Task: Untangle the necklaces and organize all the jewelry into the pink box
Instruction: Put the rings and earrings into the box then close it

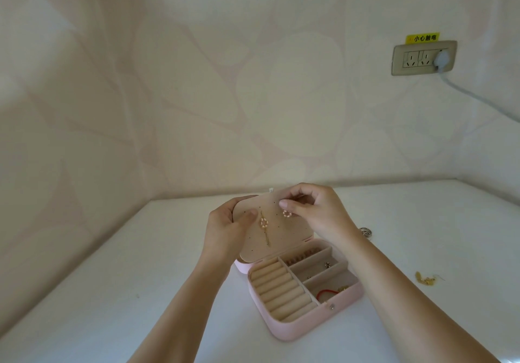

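The box (295, 329) sits open on the desk (140, 278). The left hand (225, 227) holds its lid (284, 238) upright, thumb pressed on the perforated panel and fingers curled behind the edge. The right hand (318, 210) pinches the top of a pearl earring (287, 214) against the panel, with a second earring (263, 223) hanging beside it. The post may miss its hole, and the earring would then drop into the compartments or onto the desk. Tilting the lid could shake the second earring loose. A ring (365, 232) and a gold chain (425, 278) lie out on the desk, not yet stowed. Fingers hide the post and the lid's back, and the glint beside the red cord (326, 292) is unclear.
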{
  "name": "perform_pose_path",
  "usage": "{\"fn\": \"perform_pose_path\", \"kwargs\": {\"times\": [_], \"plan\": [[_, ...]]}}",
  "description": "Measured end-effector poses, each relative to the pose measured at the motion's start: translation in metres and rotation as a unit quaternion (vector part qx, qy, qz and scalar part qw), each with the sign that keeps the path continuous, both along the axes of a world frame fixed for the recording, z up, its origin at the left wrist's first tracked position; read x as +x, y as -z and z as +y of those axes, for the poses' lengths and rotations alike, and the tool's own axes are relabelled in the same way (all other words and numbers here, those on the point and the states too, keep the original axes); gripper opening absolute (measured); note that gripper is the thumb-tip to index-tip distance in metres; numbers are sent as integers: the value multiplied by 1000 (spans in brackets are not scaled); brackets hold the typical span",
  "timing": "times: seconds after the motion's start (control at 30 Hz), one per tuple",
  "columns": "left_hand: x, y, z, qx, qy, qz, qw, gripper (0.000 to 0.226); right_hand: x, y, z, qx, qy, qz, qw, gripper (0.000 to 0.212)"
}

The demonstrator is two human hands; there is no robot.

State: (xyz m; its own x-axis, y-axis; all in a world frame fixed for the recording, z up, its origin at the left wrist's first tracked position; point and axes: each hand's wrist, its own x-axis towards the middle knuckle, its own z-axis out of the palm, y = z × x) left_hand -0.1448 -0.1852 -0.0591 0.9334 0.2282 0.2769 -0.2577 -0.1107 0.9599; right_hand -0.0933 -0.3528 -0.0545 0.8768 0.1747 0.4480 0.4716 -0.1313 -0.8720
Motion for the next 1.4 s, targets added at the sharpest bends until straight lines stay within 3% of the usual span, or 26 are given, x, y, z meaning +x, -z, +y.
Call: {"fn": "perform_pose_path", "kwargs": {"times": [0.23, 0.43, 0.7, 0.9, 1.1, 1.27, 1.4], "plan": [[-2, -3, -4, -6, 2, 1, 1000, 27, 1, 2, 4, 35, 0, 15, 999, 15], [-1, -2, -3, 0, 1, -1, 1000, 31, -1, 5, 8, 3, 46, -21, 999, 7], [-2, -3, -4, 9, -3, -6, 1000, 32, -1, 9, 13, -31, 98, -66, 993, 14], [-2, -2, -5, 1, 1, -17, 1000, 20, -9, 9, 17, -67, 119, -112, 984, 13], [-2, -2, -3, -6, 13, -17, 1000, 15, -9, 4, 11, -69, 58, -89, 992, 13], [-3, -1, -3, -4, 48, -9, 999, 11, -8, -2, 3, -18, 25, -13, 999, 10], [0, 0, -4, -3, 48, -9, 999, 10, -7, 1, 3, 9, 41, 26, 999, 7]]}}
